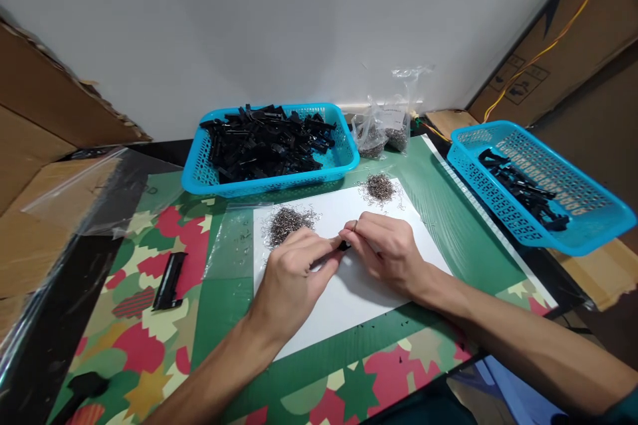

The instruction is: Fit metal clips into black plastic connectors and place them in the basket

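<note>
Over a white sheet of paper [359,292], my two hands meet at their fingertips. My left hand [294,269] is closed round a small black plastic piece [343,246], most of which its fingers hide. My right hand [389,246] pinches right at the end of that piece; whatever lies between its fingertips is too small to make out. Behind my left hand sits a pile of small metal springs or clips [288,222]. A second, smaller metal pile [379,188] lies just beyond my right hand.
A blue basket [269,184] heaped with black plastic parts stands at the back. Another blue basket [528,232] with fewer parts is at the right. Clear bags of metal bits [381,129] lean by the wall. One long black part [169,281] lies on the left.
</note>
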{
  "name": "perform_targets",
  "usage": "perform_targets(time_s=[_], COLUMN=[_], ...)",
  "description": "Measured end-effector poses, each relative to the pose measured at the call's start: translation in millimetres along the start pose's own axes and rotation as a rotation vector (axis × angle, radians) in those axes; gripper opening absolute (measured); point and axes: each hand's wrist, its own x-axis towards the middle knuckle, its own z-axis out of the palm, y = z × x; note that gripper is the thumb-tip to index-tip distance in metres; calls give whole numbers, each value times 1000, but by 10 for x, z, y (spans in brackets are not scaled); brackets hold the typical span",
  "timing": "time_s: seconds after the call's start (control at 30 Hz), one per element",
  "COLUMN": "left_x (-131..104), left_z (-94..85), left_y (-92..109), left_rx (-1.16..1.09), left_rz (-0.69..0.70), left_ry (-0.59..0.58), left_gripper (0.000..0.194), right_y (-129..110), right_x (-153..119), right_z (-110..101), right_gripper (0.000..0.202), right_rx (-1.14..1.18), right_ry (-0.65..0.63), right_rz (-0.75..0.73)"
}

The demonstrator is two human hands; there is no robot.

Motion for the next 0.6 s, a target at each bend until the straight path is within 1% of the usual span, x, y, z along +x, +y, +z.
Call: perform_targets(time_s=[0.07,0.13,0.2,0.3,0.37,0.47,0.53,0.6], left_x=[11,19,23,17,7,-13,-26,-34], left_z=[-6,-10,-9,-6,-4,-5,-8,-15], left_y=[-4,-10,-17,-30,-35,-28,-14,2], left_rx=[-18,-20,-17,4,28,47,26,-17], left_rz=[-24,-31,-31,-47,-67,-121,-181,-231], left_ry=[-3,-7,-11,4,43,99,119,129], left_gripper=[18,19,19,18,18,14,12,14], right_y=[23,37,36,20,24,102,212,359], right_x=[-15,-26,-23,21,77,171,222,255], right_z=[32,61,75,43,-29,-207,-348,-482], right_gripper=[37,39,38,32,28,26,26,26], right_rx=[-57,-78,-59,22,100,198,223,193], right_ry=[45,80,95,118,179,310,387,444], right_rz=[-52,-70,-64,-20,48,161,242,343])
